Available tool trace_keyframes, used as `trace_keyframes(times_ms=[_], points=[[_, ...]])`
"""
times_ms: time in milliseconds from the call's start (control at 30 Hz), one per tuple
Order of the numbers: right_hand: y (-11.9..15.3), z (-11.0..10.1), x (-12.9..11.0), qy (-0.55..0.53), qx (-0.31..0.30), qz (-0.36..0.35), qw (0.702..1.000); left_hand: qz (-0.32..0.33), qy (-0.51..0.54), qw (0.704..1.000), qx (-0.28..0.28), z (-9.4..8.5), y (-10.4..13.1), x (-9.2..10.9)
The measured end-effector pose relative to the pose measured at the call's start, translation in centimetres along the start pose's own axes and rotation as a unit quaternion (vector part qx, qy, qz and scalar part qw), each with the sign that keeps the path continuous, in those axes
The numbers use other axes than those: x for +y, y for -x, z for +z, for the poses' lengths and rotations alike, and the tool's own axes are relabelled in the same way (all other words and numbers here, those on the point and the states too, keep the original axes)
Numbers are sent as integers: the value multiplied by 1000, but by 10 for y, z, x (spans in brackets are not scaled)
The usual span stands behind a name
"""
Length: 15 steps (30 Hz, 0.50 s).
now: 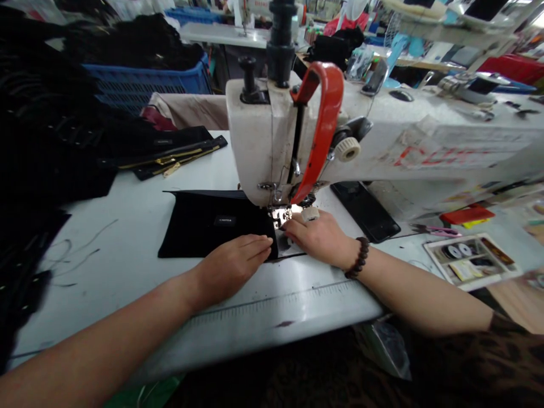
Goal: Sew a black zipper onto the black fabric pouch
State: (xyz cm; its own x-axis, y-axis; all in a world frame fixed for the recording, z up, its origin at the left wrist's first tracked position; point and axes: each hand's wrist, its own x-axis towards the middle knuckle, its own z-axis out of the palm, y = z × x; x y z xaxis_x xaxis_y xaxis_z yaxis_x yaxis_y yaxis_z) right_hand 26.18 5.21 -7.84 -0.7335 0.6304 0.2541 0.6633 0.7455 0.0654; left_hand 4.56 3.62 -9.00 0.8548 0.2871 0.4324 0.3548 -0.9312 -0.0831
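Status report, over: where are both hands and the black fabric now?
Left hand flat on black fabric piece. Right hand at presser foot, fingertips on fabric edge. Fabric lies under sewing machine. Nothing between hands and needle area.

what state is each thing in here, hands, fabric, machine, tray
left hand: flat, palm down on the black fabric piece
right hand: fingers at the presser foot
black fabric piece: flat, edge under the foot
sewing machine: upright
tray: open, bobbins inside

Matt black cloth (204, 224), glossy red plastic guard (323, 122), perhaps painted-metal sewing machine (255, 147).
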Motion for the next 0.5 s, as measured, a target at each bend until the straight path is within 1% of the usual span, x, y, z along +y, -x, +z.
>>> trace_keyframes(times_ms=[67,133,200,300,433,500], points=[[4,-1,-4,-47,9,-80,996,0,2,1000,6,0,0,0],[10,0,-8,-64,24,-120,990,3,11,1000,7,1,1,0],[14,4,-11,-54,42,-114,991,-7,31,999,15,2,1,-1],[16,9,-13,-42,61,-99,992,-41,82,995,30,3,3,-4],[12,9,-15,-27,76,-104,991,-75,136,987,34,5,5,-6],[10,7,-15,-13,80,-117,990,-86,155,984,36,5,6,-7]])
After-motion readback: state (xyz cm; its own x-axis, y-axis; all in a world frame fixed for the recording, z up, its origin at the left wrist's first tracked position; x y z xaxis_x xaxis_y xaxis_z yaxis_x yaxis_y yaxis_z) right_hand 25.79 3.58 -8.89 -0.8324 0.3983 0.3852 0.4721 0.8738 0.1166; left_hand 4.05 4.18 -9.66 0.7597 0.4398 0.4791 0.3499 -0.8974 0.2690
